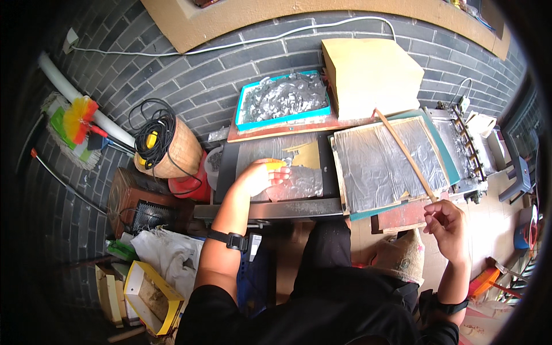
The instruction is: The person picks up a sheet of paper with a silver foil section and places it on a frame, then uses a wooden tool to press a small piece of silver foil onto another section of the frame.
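My left hand [261, 177] hovers over or touches a sheet of silvery foil [302, 184] on a dark board. A yellow piece [274, 165] lies along its index finger; whether it is worn or pinched, I cannot tell. Part of the foil is torn, and tan paper [307, 156] shows there. My right hand [446, 226] is loosely curled with nothing visible in it, just below the near end of a wooden stick [407, 155]. That stick lies slantwise across a stack of foil-faced sheets [379, 170], which rests on a green mat [444, 148].
Behind the foil stand a blue-rimmed tray [283, 117] of foil scraps and a tall stack of tan paper [375, 82]. To the left are a woven basket [183, 148] with a coiled black cable [156, 133] and a yellow box [151, 297]. A metal machine [463, 142] stands at right.
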Demonstrator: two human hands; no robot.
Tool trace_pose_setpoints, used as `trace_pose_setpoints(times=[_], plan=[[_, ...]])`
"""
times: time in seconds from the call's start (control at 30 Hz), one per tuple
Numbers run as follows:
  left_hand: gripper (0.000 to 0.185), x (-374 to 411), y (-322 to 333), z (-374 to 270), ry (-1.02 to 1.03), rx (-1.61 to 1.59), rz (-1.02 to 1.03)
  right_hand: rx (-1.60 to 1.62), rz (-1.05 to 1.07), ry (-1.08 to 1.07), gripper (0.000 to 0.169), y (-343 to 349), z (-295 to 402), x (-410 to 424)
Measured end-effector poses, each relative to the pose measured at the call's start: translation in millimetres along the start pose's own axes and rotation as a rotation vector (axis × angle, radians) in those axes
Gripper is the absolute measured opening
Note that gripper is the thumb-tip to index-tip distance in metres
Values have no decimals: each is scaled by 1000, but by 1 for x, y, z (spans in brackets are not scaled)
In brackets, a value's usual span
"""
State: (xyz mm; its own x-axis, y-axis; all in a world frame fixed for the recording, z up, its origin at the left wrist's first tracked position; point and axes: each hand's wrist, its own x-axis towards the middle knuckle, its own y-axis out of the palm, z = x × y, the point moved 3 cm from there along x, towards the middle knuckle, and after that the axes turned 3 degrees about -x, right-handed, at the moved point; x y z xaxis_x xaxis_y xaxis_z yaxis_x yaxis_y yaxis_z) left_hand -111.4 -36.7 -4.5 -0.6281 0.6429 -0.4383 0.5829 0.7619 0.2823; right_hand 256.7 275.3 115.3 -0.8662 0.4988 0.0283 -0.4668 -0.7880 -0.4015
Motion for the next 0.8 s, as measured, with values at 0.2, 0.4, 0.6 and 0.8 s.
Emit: trace_pose_setpoints(times=[0.2, 0.4, 0.6, 0.8], plan=[[28, 45, -12, -81, 338, 357, -306, -14, -5, 20, 14, -3, 2, 6], [53, 131, -70, -132, 479, 869, -752, -28, 13, -21, 15, 1, 8, 15], [45, 152, -50, -146, 475, 1082, -782, -94, -61, 11, 16, -7, 5, 14], [46, 142, -44, -165, 636, 510, -568, -89, -75, 1, 16, -5, 8, 20]])
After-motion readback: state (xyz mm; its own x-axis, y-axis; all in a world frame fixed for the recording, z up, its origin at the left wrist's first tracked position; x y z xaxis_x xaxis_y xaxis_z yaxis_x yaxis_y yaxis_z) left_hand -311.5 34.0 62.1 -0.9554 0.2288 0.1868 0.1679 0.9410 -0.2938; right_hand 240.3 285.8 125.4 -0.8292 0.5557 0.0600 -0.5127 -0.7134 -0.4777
